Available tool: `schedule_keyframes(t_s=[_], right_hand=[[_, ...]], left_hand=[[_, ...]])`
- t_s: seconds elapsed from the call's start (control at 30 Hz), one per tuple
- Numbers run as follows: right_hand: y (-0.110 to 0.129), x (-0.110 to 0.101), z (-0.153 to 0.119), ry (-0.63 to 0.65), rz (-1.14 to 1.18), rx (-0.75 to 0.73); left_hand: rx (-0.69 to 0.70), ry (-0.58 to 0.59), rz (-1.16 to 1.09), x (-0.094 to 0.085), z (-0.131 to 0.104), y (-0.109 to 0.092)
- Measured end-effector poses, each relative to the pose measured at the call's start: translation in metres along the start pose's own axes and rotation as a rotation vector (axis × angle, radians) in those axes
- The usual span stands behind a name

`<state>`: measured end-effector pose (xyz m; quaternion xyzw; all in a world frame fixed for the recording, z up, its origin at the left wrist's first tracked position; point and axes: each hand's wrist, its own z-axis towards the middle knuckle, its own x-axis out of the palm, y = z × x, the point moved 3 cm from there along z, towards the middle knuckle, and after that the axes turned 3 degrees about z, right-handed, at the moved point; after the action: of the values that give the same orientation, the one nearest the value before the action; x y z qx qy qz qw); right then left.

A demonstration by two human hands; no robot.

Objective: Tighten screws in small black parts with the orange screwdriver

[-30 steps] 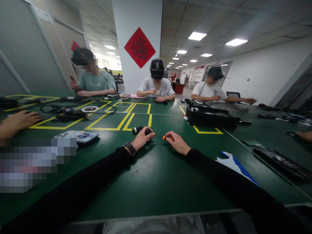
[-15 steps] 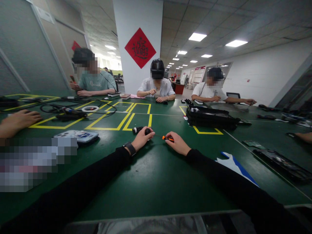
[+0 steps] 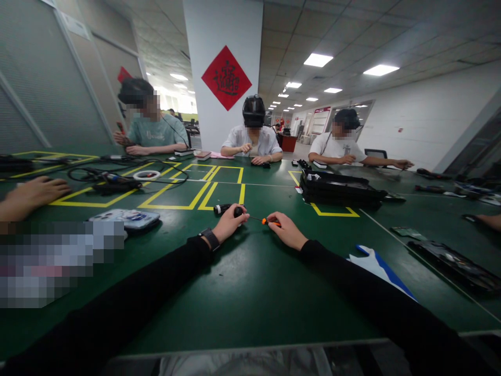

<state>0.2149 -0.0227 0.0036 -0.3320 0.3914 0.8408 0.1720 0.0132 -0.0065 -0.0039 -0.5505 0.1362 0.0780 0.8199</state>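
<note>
The broad green table (image 3: 250,308) has a smooth, faintly glossy top, laid out with yellow tape rectangles (image 3: 190,200) and thin pale lines. Behind it rises a flat-sided white pillar (image 3: 223,23), bearing a red diamond-shaped sign (image 3: 226,78) with bold black Chinese characters run together in brushwork. To the right of the hands, well apart, sits a long, open black housing (image 3: 340,189) with hard edges and a hollow top; nearer lies a flat blue-and-white sheet (image 3: 385,271) with a ragged pale edge. In the middle of the table, the left hand (image 3: 229,223), a dark band (image 3: 211,238) at its wrist, has its thumb and fingers closed about a rounded black piece (image 3: 238,211). A black cylinder (image 3: 221,209) with a pale ring shows just behind that hand; whether the two are one object, I cannot tell. The right hand (image 3: 288,231) pinches the orange-and-black handle of a slim screwdriver (image 3: 273,222). Its long axis runs nearly crosswise, the thin metal shaft pointing left toward the left hand's fingertips; whether the tip touches the black piece is too small to tell.
</note>
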Motion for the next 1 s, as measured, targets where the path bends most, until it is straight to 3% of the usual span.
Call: schedule_keyframes(t_s=[0.5,0.8,1.0], right_hand=[[-0.0043,0.002,-0.0015,0.005,0.074,0.046],[0.0005,-0.0008,0.0009,-0.017,-0.069,-0.07],[0.002,-0.0013,-0.0026,-0.003,-0.052,-0.049]], left_hand=[[0.007,0.001,0.036,-0.0008,-0.001,-0.0011],[-0.015,0.01,0.004,-0.0004,-0.0014,-0.0012],[-0.036,0.018,-0.02,0.0005,-0.0021,-0.0032]])
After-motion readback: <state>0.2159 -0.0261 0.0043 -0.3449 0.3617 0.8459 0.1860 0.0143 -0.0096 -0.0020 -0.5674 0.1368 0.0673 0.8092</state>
